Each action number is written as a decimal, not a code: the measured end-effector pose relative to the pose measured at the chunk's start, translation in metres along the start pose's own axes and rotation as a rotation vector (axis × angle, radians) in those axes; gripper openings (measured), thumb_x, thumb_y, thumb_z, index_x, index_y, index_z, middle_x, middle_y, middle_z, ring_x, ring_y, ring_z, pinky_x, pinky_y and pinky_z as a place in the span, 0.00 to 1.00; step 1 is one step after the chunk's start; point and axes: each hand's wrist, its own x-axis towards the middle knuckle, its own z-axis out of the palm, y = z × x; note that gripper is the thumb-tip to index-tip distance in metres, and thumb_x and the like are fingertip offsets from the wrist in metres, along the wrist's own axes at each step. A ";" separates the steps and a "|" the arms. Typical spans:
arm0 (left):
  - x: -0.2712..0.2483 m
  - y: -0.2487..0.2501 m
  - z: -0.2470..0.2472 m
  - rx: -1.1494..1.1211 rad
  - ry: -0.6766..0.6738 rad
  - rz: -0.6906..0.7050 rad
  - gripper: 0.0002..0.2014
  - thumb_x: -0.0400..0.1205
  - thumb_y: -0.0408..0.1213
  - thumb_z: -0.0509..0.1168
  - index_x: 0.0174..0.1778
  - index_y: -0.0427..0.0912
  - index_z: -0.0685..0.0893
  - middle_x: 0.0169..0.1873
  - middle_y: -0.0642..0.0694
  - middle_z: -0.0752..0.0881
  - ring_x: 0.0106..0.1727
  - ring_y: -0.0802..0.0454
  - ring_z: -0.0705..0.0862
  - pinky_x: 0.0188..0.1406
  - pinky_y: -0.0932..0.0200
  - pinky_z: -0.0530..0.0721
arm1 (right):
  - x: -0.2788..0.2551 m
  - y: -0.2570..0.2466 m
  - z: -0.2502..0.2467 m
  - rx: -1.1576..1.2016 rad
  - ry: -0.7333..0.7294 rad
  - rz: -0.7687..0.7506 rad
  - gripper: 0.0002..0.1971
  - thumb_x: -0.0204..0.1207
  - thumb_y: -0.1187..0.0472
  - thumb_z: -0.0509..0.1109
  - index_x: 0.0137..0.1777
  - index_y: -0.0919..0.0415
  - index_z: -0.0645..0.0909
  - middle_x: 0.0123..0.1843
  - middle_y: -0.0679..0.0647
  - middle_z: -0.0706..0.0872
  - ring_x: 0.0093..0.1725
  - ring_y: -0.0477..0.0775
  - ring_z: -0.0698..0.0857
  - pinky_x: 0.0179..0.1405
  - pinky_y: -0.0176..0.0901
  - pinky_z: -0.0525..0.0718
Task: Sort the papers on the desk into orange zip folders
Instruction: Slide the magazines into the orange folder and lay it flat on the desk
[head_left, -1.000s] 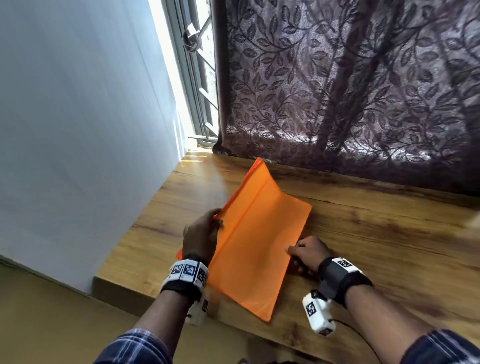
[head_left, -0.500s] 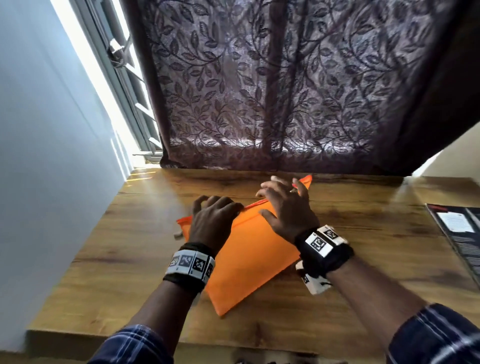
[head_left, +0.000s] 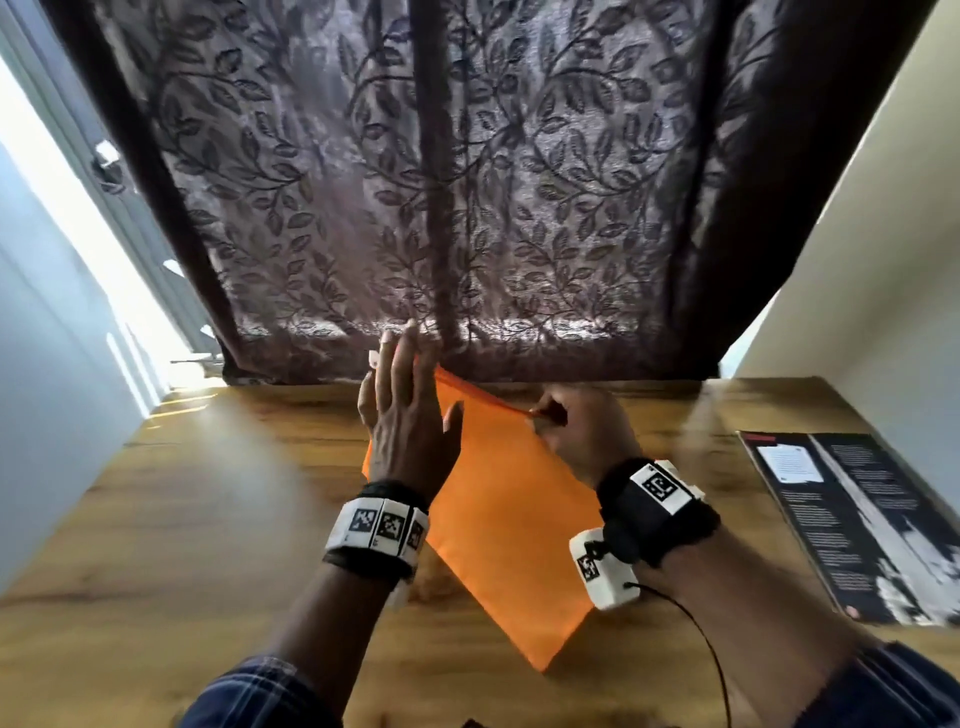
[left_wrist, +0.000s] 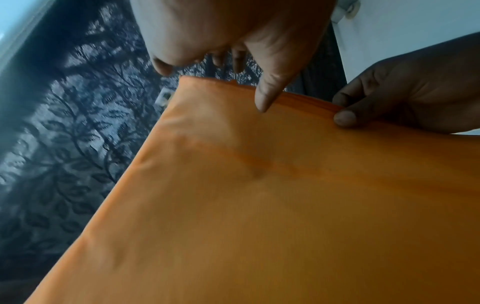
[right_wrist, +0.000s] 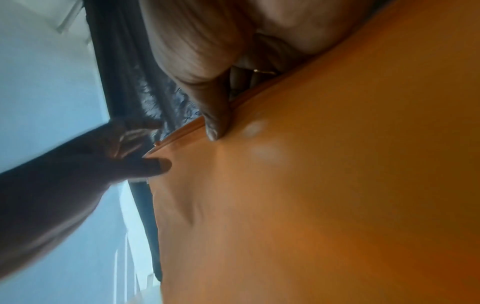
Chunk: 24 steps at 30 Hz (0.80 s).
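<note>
While my right hand pinches the orange zip folder by its top edge, mid-frame, my left hand nips its corner, thumb against straight fingers.

Orange zip folder fills lower frame. Left hand: thumb tip on its front face, fingers behind top edge. Right hand pinches that edge further right. Leaf-patterned curtain behind, blurred.

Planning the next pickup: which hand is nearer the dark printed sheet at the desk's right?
Right. The right hand pinches the top edge of the orange folder on the side toward the printed sheet; the left hand holds its opposite corner, farther away.
</note>
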 end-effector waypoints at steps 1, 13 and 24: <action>-0.002 0.010 0.009 -0.004 -0.016 -0.030 0.43 0.77 0.43 0.73 0.85 0.45 0.57 0.88 0.43 0.51 0.88 0.42 0.46 0.82 0.33 0.59 | 0.000 0.013 -0.008 0.033 0.023 0.041 0.04 0.71 0.57 0.78 0.39 0.54 0.85 0.36 0.47 0.89 0.41 0.52 0.87 0.38 0.42 0.78; -0.064 0.098 0.131 -0.041 -0.744 -0.084 0.45 0.84 0.53 0.65 0.88 0.47 0.43 0.87 0.43 0.38 0.88 0.40 0.39 0.85 0.39 0.55 | -0.031 0.195 -0.044 0.186 0.041 0.496 0.14 0.74 0.59 0.77 0.29 0.57 0.79 0.30 0.55 0.81 0.38 0.54 0.79 0.36 0.44 0.66; -0.100 0.149 0.183 0.016 -1.142 -0.100 0.47 0.83 0.55 0.66 0.88 0.44 0.43 0.87 0.40 0.38 0.87 0.38 0.38 0.86 0.40 0.44 | -0.070 0.283 -0.047 -0.043 -0.095 0.658 0.09 0.78 0.60 0.66 0.56 0.53 0.77 0.47 0.52 0.84 0.49 0.60 0.85 0.44 0.44 0.75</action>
